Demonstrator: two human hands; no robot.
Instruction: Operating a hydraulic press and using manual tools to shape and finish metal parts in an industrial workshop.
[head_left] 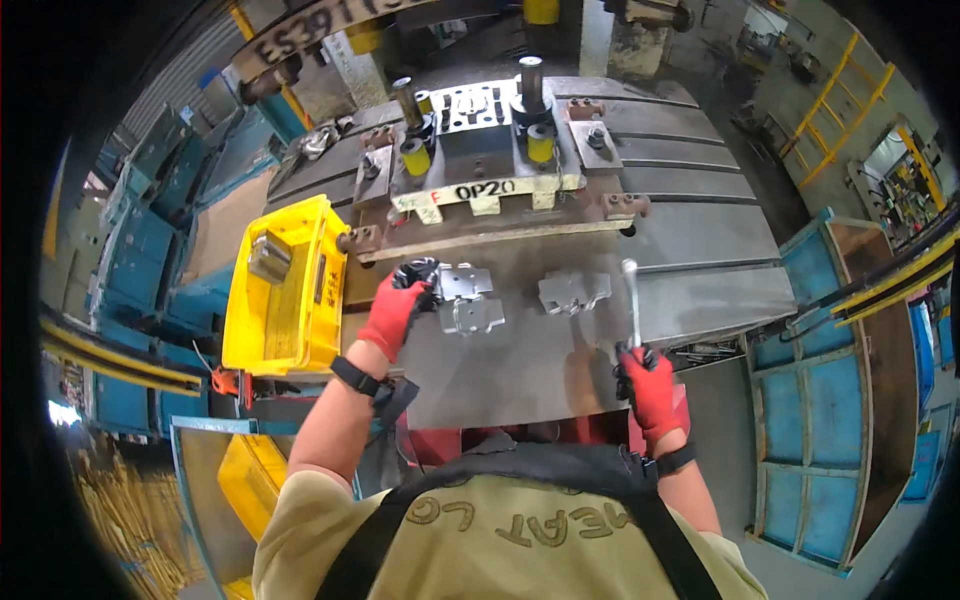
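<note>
My left hand, in a red and black glove, grips the left edge of a stamped grey metal bracket on the steel press table. A second similar bracket lies just under it. A further grey bracket rests alone to the right. My right hand, also gloved red, holds the lower end of a slim shiny metal rod that stands upright near the table's right side.
A press die with yellow-capped guide posts sits at the back of the table. A yellow plastic crate holding a metal part stands to the left. Blue metal bins flank the right, another yellow crate sits lower left.
</note>
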